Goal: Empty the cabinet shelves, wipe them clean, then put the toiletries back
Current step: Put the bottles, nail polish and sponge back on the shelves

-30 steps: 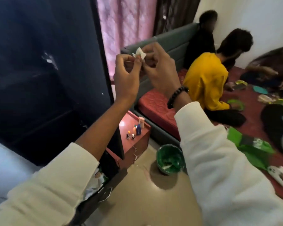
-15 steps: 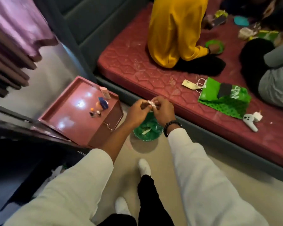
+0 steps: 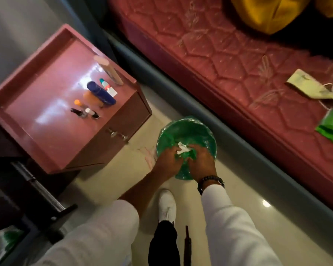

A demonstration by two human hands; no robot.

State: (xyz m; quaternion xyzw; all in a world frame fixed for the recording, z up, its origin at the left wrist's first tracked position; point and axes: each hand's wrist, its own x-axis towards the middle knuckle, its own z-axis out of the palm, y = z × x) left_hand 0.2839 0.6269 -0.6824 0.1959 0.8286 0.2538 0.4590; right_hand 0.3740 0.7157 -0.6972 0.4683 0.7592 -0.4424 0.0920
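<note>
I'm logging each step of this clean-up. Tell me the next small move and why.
Probably let go of the white tissue: both the left hand and right hand already hold it over the green-lined bin, while the toiletries wait on the bedside table.

Toiletry bottles (image 3: 96, 96) stand on the pink bedside cabinet (image 3: 46, 89); a green-lined bin (image 3: 198, 131) sits on the floor (image 3: 108, 181).

Indoor lighting was moderate and warm. Overhead light produced broad glare patches on the glossy nightstand top (image 3: 52, 104) and one small bright reflection on the floor tiles (image 3: 266, 203). The lower left corner was in deep shadow. Motion blur softened the toiletry bottles (image 3: 96, 96) and the mattress (image 3: 219, 54). Wide-angle distortion bent straight edges towards the frame borders.
</note>
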